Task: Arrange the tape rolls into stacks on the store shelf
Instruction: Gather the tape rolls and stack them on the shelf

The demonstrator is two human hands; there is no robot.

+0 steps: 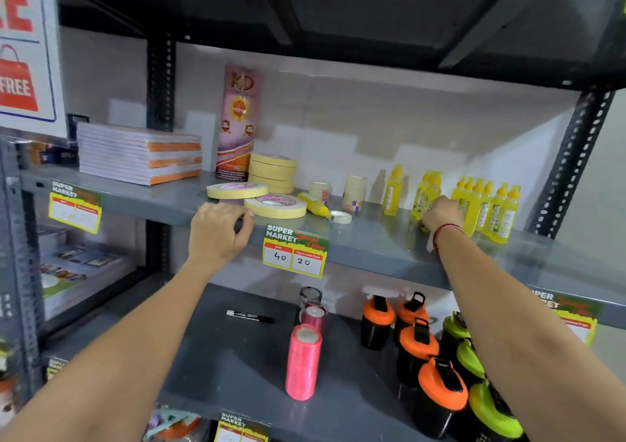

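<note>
The tape rolls sit on the middle shelf (pixel 372 248). A stack of tape (pixel 272 172) stands at the back, next to a tall pink pack (pixel 238 119), so that looks like the spot where the stacks go. Two big loose rolls lie flat near the front: one roll (pixel 237 190) sits on something I cannot see well, and the other roll (pixel 275 206) lies just beside it. Smaller rolls (pixel 354 192) and a thin ring of tape (pixel 341 217) lie farther right, near a tipped yellow bottle (pixel 318 206). The left hand (pixel 218 231) is at the shelf edge, fingers (pixel 244 219) curled and almost at the front roll, holding nothing; I think it will pick that one up. The right hand (pixel 440 216) reaches in among the standing yellow bottles (pixel 484 209); I cannot tell what its fingers hold.
</note>
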